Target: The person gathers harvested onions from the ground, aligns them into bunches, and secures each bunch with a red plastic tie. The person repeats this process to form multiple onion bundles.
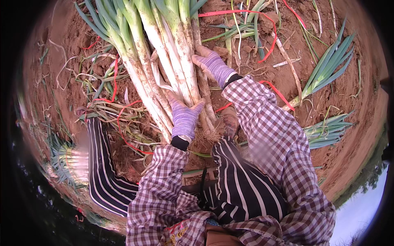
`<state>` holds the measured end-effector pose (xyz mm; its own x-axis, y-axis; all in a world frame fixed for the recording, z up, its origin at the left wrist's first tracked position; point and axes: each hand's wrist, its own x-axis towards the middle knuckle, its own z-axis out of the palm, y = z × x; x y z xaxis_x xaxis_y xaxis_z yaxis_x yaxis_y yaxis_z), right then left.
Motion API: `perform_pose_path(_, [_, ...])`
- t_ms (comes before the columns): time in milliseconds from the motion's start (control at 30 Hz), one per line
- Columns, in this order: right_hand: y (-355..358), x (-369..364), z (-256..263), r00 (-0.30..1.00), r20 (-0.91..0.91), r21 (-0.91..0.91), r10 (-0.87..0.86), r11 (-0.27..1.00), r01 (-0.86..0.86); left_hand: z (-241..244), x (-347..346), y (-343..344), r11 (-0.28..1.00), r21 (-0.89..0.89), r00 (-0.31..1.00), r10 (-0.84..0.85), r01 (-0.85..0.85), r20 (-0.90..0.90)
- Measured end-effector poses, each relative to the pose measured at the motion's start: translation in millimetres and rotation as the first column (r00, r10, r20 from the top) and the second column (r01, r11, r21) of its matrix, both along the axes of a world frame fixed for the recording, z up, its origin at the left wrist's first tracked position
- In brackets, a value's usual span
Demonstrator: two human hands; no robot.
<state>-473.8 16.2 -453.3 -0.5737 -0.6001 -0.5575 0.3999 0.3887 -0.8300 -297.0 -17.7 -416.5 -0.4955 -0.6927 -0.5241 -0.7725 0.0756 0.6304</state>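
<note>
A loose bunch of Welsh onions (181, 58) lies before me, green leaves pointing away and roots towards my feet. Soil clings to several of the white stalks. My left hand (185, 115), in a lilac knitted glove with tan fingers, grips the stalks near the root end, thumb and fingers spread across them. Higher up, my right hand (213, 63), gloved alike, rests against the bunch's right side at the outermost stalk. Some fingertips of both hands are hidden among the stalks. A red plastic tie (226, 13) runs from behind the bunch and curls over the soil on the right.
Another red tie (116, 77) winds through withered leaves (123, 117) on the left. Single Welsh onions (320, 77) and a leafy bundle (327, 130) lie to the right. A tied bundle (72, 163) sits beyond my striped left trouser leg (103, 172). My shoe (230, 121) is beside the roots.
</note>
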Motion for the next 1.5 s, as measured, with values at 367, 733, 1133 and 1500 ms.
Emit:
perform_pose_path(367, [14.7,2.6,-6.7,0.943,-0.097,0.056,-0.319,0.944,0.325,-11.9,17.1,-21.6,0.923,0.384,0.994,0.038,0.005,-0.105])
perform_pose_path(733, [-0.7,15.5,-2.7,0.939,-0.117,-0.029,-0.324,0.946,0.323,-15.0,37.3,-10.9,0.768,0.564,0.936,0.35,-0.304,0.028])
perform_pose_path(1133, [8.3,14.0,-8.0,0.976,-0.085,0.028,-0.198,0.979,0.201,15.7,22.9,-7.8,0.785,0.534,0.912,0.406,-0.313,-0.063])
perform_pose_path(1500, [0.2,-25.8,0.2,0.789,-0.606,0.123,-0.101,0.968,0.218,34.5,-17.2,-24.4,0.897,-0.394,0.98,-0.19,0.198,0.06])
